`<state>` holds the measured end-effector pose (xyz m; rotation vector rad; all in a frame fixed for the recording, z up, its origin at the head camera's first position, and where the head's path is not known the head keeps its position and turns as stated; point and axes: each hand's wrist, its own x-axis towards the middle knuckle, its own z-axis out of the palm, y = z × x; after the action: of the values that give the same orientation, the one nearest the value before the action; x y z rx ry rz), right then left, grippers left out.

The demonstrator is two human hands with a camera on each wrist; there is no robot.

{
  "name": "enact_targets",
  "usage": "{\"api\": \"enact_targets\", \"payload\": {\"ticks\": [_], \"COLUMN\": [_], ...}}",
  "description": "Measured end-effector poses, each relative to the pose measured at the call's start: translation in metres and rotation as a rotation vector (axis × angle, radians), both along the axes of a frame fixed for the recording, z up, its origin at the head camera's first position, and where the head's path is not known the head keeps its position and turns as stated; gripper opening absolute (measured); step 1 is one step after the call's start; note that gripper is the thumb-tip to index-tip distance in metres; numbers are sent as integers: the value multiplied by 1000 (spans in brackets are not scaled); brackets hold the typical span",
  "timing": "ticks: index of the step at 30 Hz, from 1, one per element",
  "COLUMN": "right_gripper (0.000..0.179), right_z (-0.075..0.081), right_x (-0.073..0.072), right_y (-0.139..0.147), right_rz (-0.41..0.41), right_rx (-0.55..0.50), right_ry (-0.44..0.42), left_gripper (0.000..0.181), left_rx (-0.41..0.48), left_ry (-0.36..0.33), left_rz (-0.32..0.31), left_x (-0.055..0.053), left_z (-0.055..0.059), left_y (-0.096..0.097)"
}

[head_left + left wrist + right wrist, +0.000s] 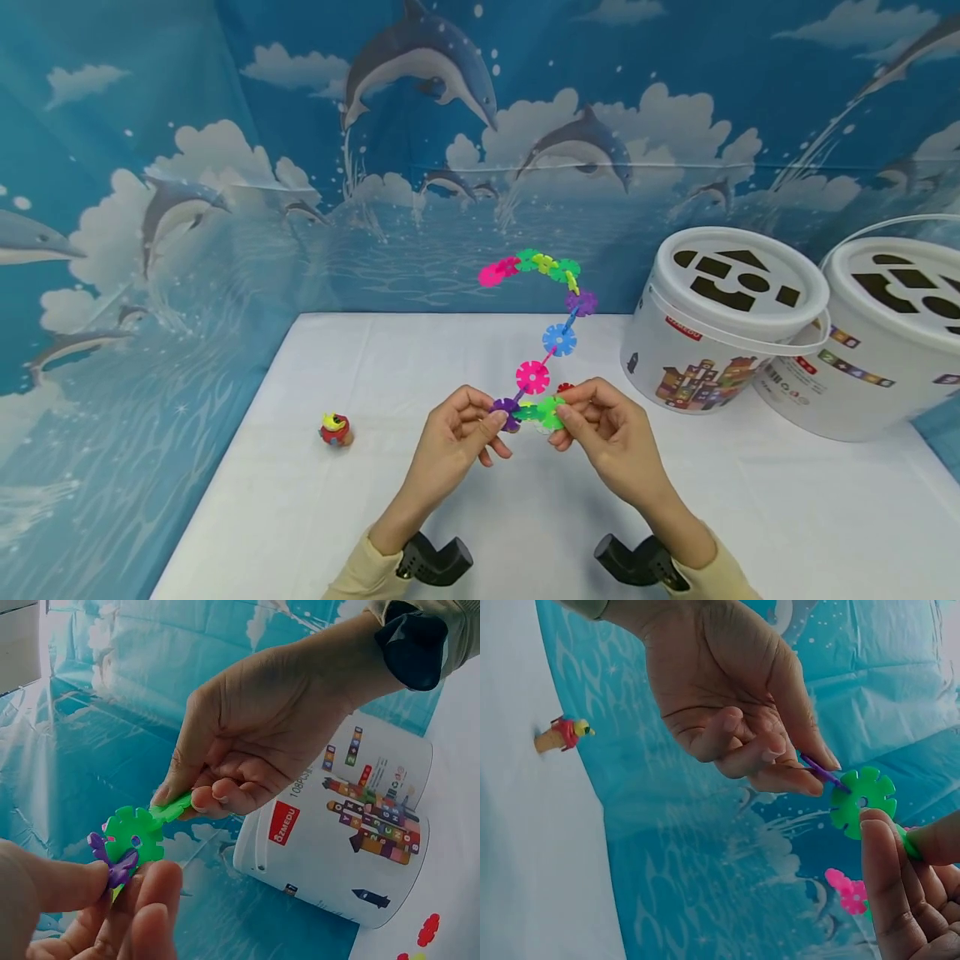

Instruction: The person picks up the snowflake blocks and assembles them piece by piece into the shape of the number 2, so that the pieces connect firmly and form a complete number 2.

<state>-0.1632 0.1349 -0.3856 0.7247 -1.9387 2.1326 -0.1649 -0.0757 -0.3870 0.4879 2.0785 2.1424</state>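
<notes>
Low over the table, my left hand (459, 442) pinches a purple notched plastic disc (506, 412) between thumb and fingers. My right hand (611, 433) pinches a bright green disc (551, 412). Between the hands, another green disc (864, 802) has the purple one slotted into its edge. From the purple disc a chain of linked discs rises away from me, through a pink disc (532, 377), a blue disc (559, 340) and an upper purple disc (582, 302). Its far part bends left through green and yellow pieces to a pink end disc (491, 275).
Two white lidded buckets, a nearer one (675, 350) and one at far right (817, 408), stand side by side. A small red and yellow toy figure (335, 429) is at left on the white-covered table (292, 508). A red piece (565, 387) shows behind my right hand. A dolphin-print backdrop (420, 225) hangs behind.
</notes>
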Motion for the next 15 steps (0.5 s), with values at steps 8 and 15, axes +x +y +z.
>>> {"api": "enact_targets", "payload": {"ticks": [8, 15], "right_gripper": [20, 24], "right_z": [-7, -16], "right_x": [0, 3], "right_y": [-3, -15], "right_rz": [-56, -107], "right_rx": [49, 76], "right_ry": [102, 125], "left_gripper": [19, 20], "left_rx": [-43, 13], "left_ry": [-17, -80], "left_rz": [-75, -27], "left_x": [1, 2], "left_z": [-9, -13], "left_y": [9, 16]}}
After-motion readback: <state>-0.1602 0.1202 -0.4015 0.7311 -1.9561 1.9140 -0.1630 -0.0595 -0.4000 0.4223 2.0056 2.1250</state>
